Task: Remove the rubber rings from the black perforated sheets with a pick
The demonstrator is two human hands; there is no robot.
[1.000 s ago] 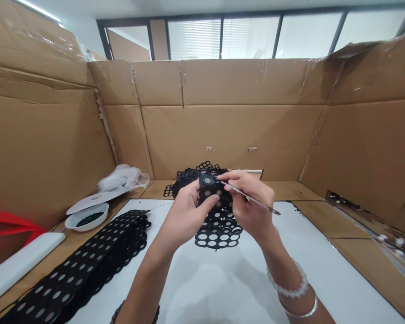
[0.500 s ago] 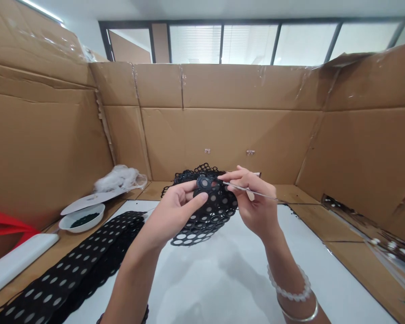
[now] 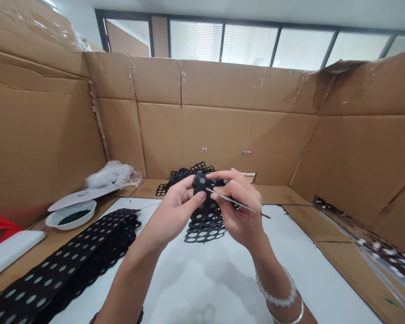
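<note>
Between the thumb and fingers of my left hand [image 3: 180,204] is the edge of a black openwork lace fabric [image 3: 205,229] made of joined rings. The fabric hangs below the fingers and reaches the white board. My right hand [image 3: 238,202] pinches a thin metal rod-like tool [image 3: 239,204], whose exact kind I cannot make out. Its near end points out to the right, while its far tip touches or sits close to a ring beside my left fingertips. Part of the fabric is hidden behind my right hand.
A folded black dotted strip [image 3: 64,265] lies at left. Behind it are a white bowl [image 3: 76,220] with dark green bits, a white disc [image 3: 77,198] and whitish fluffy material [image 3: 113,174]. Cardboard walls [image 3: 222,130] surround the white board [image 3: 290,252].
My right hand has moved left, closer to my left hand, and the tool now slants more steeply down to the right. The view has shifted slightly.
</note>
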